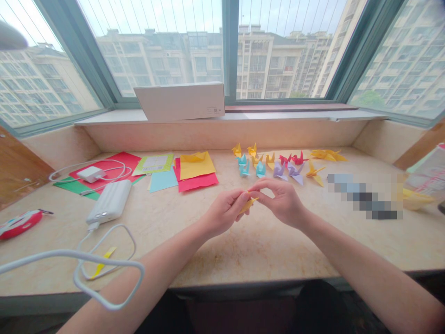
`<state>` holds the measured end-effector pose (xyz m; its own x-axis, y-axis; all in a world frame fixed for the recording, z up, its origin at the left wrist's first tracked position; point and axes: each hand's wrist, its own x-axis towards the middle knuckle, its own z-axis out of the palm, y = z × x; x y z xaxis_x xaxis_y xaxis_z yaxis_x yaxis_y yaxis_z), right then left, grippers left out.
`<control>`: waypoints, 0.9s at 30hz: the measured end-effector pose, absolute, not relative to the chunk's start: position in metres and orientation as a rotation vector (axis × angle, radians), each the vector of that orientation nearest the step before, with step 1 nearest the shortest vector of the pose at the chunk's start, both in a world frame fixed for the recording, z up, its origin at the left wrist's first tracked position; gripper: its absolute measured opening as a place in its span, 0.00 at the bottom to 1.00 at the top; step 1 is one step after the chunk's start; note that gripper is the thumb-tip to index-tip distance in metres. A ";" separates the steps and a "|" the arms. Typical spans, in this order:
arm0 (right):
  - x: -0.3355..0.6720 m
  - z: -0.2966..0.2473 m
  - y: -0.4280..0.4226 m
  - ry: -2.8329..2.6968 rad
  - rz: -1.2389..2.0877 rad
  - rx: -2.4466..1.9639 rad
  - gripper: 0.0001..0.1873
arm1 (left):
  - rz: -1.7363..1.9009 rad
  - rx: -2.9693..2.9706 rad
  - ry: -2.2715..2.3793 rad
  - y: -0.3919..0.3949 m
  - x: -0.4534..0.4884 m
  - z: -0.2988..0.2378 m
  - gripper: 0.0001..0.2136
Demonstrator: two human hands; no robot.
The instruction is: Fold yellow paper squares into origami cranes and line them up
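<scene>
Pale counter (229, 260): paper cranes (260, 170), coloured sheets (196, 170), white power bank (110, 200), cable (134, 241)

At the frame's centre, the yellow piece (247, 205) is thin, matt paper with crisp folds. The cranes (280, 170) right of upper centre are creased, matt paper too; the sheets (198, 170) at centre left are flat, smooth paper. Left of centre, the power bank (110, 200) looks like smooth white plastic with a soft sheen, and the cable (62, 253), lower left, has a smooth, rubbery coat. The table (194, 269) resembles mottled, polished stone. Higher up, the box (181, 101) looks like matt card, the panes (156, 51) clear glass. The far-left panel (21, 157) is grained wood.
</scene>
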<state>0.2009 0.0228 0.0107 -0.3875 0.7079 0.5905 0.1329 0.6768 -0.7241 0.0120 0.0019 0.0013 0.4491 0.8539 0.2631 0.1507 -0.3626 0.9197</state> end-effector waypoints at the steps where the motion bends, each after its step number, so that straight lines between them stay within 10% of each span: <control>1: 0.201 0.011 0.023 -1.897 0.721 -0.658 0.03 | 0.987 1.818 0.880 0.001 0.012 0.002 0.21; 27: 0.201 0.009 0.028 -1.794 0.972 -0.859 0.12 | 1.064 1.755 0.888 0.001 0.013 0.003 0.23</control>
